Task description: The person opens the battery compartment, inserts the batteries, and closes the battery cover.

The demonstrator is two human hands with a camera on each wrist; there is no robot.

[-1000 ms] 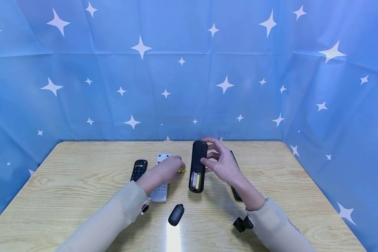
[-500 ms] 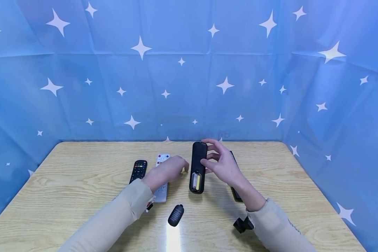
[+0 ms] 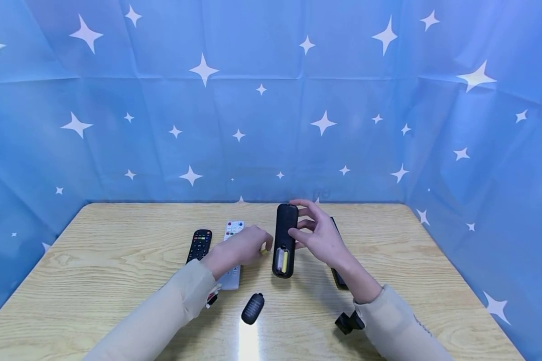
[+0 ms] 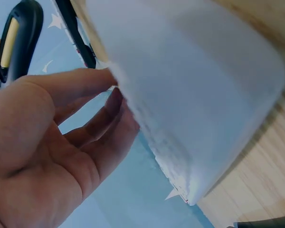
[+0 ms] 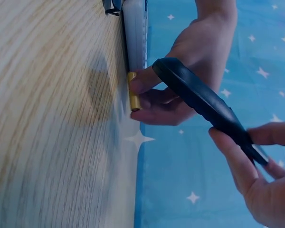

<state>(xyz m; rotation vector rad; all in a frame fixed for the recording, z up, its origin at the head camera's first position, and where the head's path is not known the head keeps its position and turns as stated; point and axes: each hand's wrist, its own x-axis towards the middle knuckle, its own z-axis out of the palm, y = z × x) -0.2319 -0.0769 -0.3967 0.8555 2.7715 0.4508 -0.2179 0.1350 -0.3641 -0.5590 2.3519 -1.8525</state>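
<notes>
My right hand (image 3: pixel 320 235) holds a black remote control (image 3: pixel 285 225) up on end, its back toward me. The remote's battery compartment is uncovered, with a yellow battery (image 3: pixel 285 261) in its right side and a pale left side. Just left of it, my left hand (image 3: pixel 245 245) pinches a second yellow battery (image 5: pixel 133 92) between thumb and fingers, low at the tabletop. A small black battery cover (image 3: pixel 253 308) lies on the table in front of both hands. In the left wrist view, the white remote (image 4: pixel 194 85) partly hides my left fingertips and the battery.
The white remote lies under my left forearm, with a black remote (image 3: pixel 200 243) to its left. Another dark remote (image 3: pixel 340 278) lies partly behind my right wrist. The wooden table (image 3: pixel 131 240) ends at a blue star-patterned cloth (image 3: pixel 271 110).
My left hand has shifted slightly right with the battery, closer to the black remote, and its fingers have changed position around the battery. My right hand and its remote have barely moved.
</notes>
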